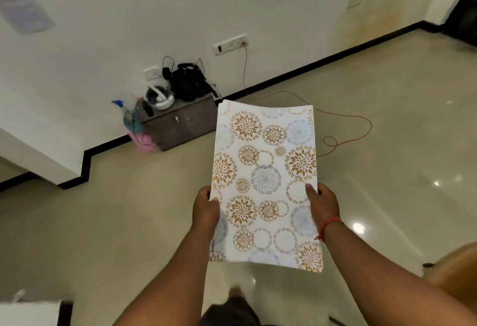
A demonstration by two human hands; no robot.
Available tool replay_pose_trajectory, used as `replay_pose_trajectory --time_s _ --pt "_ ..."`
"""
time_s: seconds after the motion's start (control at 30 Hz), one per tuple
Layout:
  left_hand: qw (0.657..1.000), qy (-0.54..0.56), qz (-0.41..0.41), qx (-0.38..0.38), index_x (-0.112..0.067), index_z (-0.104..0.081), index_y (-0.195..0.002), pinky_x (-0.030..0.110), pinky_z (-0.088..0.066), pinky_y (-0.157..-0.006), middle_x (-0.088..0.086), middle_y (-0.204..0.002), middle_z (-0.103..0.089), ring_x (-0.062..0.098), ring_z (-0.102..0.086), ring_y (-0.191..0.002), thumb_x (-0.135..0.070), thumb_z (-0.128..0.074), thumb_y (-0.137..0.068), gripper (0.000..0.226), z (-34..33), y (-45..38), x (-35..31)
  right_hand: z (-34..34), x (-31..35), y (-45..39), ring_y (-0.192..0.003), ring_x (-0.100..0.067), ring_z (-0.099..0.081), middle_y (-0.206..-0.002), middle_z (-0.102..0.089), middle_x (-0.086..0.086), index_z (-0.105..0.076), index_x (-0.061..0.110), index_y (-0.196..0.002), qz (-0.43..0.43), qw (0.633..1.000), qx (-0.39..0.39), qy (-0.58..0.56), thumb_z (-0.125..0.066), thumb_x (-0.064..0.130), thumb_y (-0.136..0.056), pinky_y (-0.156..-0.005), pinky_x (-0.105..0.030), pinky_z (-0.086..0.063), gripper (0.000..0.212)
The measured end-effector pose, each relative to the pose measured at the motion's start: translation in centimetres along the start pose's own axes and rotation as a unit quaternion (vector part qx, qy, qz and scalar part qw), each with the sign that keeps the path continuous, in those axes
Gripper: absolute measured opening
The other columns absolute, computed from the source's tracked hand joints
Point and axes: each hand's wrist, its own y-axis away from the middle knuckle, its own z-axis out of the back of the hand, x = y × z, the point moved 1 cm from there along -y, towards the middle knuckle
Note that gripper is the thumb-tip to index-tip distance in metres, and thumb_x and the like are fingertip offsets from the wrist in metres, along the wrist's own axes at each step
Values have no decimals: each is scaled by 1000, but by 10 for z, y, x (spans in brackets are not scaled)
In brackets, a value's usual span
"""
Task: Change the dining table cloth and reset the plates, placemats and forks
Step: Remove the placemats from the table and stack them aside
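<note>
A stack of placemats (265, 183), white with printed gold and blue floral circles, is held in the air above the floor (374, 124), in front of the person. At the far corner more than one sheet edge can be seen, so several mats are carried together; how many cannot be told.

The left long edge of the stack is gripped by the left hand (206, 209), the thumb laid on the printed top face and the fingers curled beneath, out of sight. The right long edge is pinched by the right hand (324, 204) in the same way, with the thumb pressed on top and the remaining fingers hidden below. A red thread (329, 225) is worn around the right wrist.

Against the wall (232, 2), a low brown cabinet (180, 124) stands on the floor, well apart from the stack. A white helmet-like object (160, 98) and a black bundle of gear (188, 82) rest on its top. Beside its left side a blue spray bottle (124, 111) and something pink (144, 141) are set. An orange cable (343, 119) is plugged into a wall socket (231, 44) and trails in loops across the floor behind the placemats.
</note>
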Motion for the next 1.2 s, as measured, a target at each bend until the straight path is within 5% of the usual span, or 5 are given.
replay_pose_trajectory --time_s 0.2,0.63,0.8,0.97,1.2 --pt "996 -32 -21 76 -12 -59 -117 26 -45 -66 4 -107 -67 20 -62 -92 3 -47 -95 29 -87 -118 -78 19 55 -97 -102 -26 -63 -107 -70 -5 -67 10 -109 23 998 -56 -15 -53 25 -101 -89 -35 -48 22" --pt "898 -246 -97 351 -9 -55 -99 29 -36 -62 4 -84 -54 17 -49 -74 -32 -50 -102 24 -416 -215 -214 199 57 -232 -136 -29 -44 -144 -51 -10 -48 3 -142 -89 944 -316 -12 -53 21 -102 -109 -31 -34 44" --pt "874 -280 -137 372 -7 -43 -79 30 -30 -57 2 -69 -43 14 -40 -65 -25 -51 -102 31 -570 -205 -254 305 44 -307 -122 -22 -54 -132 -61 -7 -59 9 -132 -123 928 -351 -29 -53 20 -101 -104 -34 -42 33" --pt "869 -249 -147 400 -11 -62 -113 31 -43 -77 5 -103 -65 25 -60 -96 -23 -51 -102 20 -703 -187 -310 415 68 -372 -118 -20 -52 -126 -59 -4 -56 5 -132 -123 913 -388 -25 -51 21 -102 -98 -29 -37 34" --pt "844 -261 -158 441 -14 -61 -120 37 -48 -93 6 -114 -66 28 -60 -106 -17 -48 -102 23 -877 -183 -369 530 77 -457 -114 -23 -57 -124 -65 -6 -61 11 -127 -151 887 -430 -78 -51 23 -102 -99 -35 -45 29"
